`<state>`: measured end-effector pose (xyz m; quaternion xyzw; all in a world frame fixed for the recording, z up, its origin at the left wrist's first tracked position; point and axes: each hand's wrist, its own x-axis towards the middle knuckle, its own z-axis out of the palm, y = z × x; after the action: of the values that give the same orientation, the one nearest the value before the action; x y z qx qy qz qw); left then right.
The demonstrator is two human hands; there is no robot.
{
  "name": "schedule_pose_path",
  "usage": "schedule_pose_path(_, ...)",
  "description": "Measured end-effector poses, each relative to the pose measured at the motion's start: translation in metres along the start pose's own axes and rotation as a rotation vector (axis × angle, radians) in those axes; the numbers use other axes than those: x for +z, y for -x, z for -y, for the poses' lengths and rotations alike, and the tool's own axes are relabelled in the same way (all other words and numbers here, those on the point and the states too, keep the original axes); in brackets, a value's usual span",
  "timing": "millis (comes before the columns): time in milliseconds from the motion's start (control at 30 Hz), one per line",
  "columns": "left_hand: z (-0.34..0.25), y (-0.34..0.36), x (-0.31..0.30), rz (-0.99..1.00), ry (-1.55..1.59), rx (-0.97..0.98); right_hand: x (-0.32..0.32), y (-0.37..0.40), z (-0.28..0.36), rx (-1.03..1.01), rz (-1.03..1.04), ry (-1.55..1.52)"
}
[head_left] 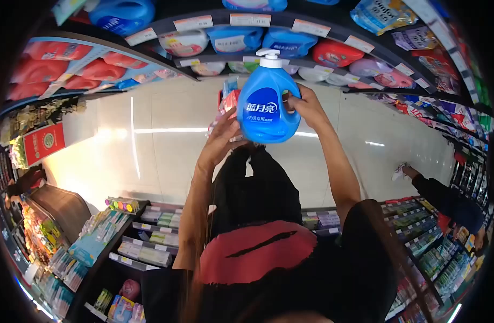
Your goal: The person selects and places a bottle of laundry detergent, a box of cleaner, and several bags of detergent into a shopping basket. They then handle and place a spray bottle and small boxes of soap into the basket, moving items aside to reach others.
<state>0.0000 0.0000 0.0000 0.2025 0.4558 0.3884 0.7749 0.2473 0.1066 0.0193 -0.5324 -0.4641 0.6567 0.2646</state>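
Observation:
A blue laundry detergent bottle (268, 110) with a white pump top is held upright in front of me, its label facing me. My right hand (307, 106) is closed round the bottle's handle on the right side. At the bottle's lower left, my left hand (221, 139) has its fingers stretched out, with the fingertips close to the bottle's side. Partly hidden behind the bottle and my left hand is a red and pink package (230, 102).
A shelf of detergent bottles (237, 40) curves across the front, with price tags along its edges. Red bottles (99, 70) fill the left shelf. Shelves of small boxes (145, 250) stand behind me. At the right, another person (446, 196) reaches out an arm over the tiled floor (360, 156).

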Motion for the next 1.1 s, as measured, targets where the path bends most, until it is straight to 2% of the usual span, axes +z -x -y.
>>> schedule_pose_path(67, -0.033, -0.019, -0.003, 0.203, 0.125, 0.086, 0.009, -0.02, 0.026, -0.102, 0.044, -0.105)
schedule_pose_path(100, -0.036, 0.046, 0.037, 0.185, 0.216, 0.058, 0.013, 0.049, 0.059, -0.04, 0.051, -0.097)
schedule_pose_path(233, -0.072, 0.062, 0.046, 0.2, 0.269, 0.178, 0.032, 0.06, 0.111, -0.118, 0.077, -0.082)
schedule_pose_path(433, -0.094, 0.074, 0.052, 0.212, 0.179, 0.274, 0.04, 0.067, 0.137, -0.189, 0.072, -0.028)
schedule_pose_path(533, -0.093, 0.066, 0.046, 0.273, 0.245, 0.289, 0.038, 0.068, 0.144, -0.226, 0.063, -0.016)
schedule_pose_path(633, -0.089, 0.068, 0.053, 0.166, 0.19, 0.303, 0.038, 0.07, 0.148, -0.287, 0.049, 0.216)
schedule_pose_path(667, -0.09, 0.067, 0.054, 0.149, 0.219, 0.26, 0.036, 0.065, 0.145, -0.431, -0.07, 0.609)
schedule_pose_path(767, -0.087, 0.056, 0.047, 0.114, 0.136, 0.312, 0.047, 0.059, 0.148, -0.386, -0.184, 0.96)
schedule_pose_path(900, -0.101, 0.023, 0.02, 0.093, 0.085, 0.495, 0.074, 0.051, 0.167, -0.505, -0.223, 0.965)
schedule_pose_path(933, -0.112, 0.015, 0.014, 0.092, 0.036, 0.563, 0.082, 0.041, 0.165, -0.684, -0.291, 0.943)
schedule_pose_path(1067, -0.171, -0.001, 0.004, -0.093, -0.164, 0.608, 0.113, -0.005, 0.179, -0.965, -0.471, 0.94)
schedule_pose_path(1100, -0.186, -0.003, 0.008, -0.132, -0.192, 0.645, 0.119, -0.017, 0.184, -0.977, -0.504, 0.907)
